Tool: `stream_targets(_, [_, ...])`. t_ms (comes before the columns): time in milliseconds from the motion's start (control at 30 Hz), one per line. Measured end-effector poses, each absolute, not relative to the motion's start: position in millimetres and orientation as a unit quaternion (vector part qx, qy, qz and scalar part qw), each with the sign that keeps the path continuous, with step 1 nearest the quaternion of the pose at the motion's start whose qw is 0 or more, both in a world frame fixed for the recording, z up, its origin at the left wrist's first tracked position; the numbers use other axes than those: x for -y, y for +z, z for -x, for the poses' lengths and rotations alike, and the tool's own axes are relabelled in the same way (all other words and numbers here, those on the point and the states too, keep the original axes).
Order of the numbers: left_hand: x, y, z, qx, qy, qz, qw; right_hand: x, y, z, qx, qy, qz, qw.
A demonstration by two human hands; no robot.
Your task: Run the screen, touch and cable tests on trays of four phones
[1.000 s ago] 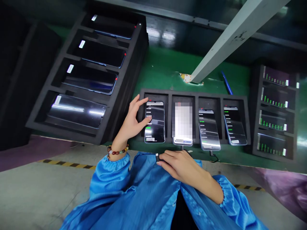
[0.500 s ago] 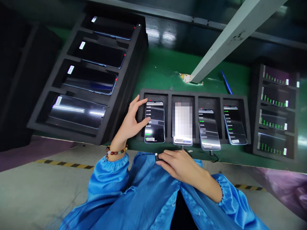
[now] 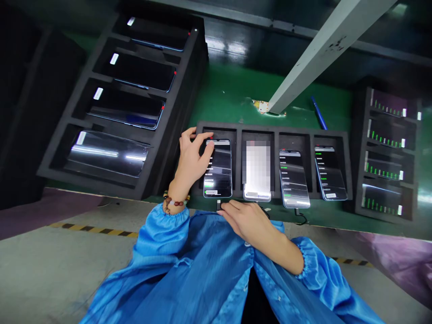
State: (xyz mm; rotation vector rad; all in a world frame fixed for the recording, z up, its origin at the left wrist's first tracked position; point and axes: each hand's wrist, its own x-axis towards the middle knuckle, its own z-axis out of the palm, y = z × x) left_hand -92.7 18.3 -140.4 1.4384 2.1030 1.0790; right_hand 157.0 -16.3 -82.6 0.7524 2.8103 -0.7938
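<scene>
The leftmost smartphone (image 3: 219, 173) lies face up in its compartment of the black foam tray (image 3: 238, 180), its screen lit with a list of text. My left hand (image 3: 192, 157) is over this phone's upper left, fingers apart and bent, thumb and index fingertips at the top end of the screen. Between the fingers of my right hand (image 3: 248, 220) is a small black charging plug (image 3: 218, 204) with a pale tip, just below the phone's bottom edge and apart from it. A second phone (image 3: 257, 195) has a blurred-out bright screen. Two more phones (image 3: 295, 180) (image 3: 330, 175) show lists with green lines.
On the left, a stack of black foam trays (image 3: 135, 182) bears several dark-screened phones. Another foam tray (image 3: 357, 193) with lit phones stands at right. A grey metal post (image 3: 303, 58) slants over the green table (image 3: 232, 94). A blue pen (image 3: 319, 112) lies behind the tray.
My left hand has moved up the leftmost phone, its thumb going from mid-screen to the top end. My right hand has brought the plug slightly up, nearer that phone's bottom edge.
</scene>
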Motion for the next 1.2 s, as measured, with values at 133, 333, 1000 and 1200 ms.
stream_targets(133, [-24.6, -142.1, 90.3, -0.757, 0.357, -0.519, 0.176, 13.6, -83.8, -149.7, -0.926, -0.260, -0.258, 0.090])
stream_targets(333, [-23.4, -144.6, 92.0, -0.753, 0.370, -0.513, 0.183, 14.8, -80.9, -147.2, -0.916, -0.266, -0.279, 0.112])
stream_targets(1000, [-22.5, -149.2, 94.9, -0.743, 0.401, -0.500, 0.193, 16.3, -66.0, -173.6, -0.913, -0.262, -0.301, -0.083])
stream_targets(1200, [-22.6, -149.5, 97.1, -0.746, 0.408, -0.487, 0.201, 6.6, -67.5, -231.8, -0.862, -0.217, -0.370, -0.269])
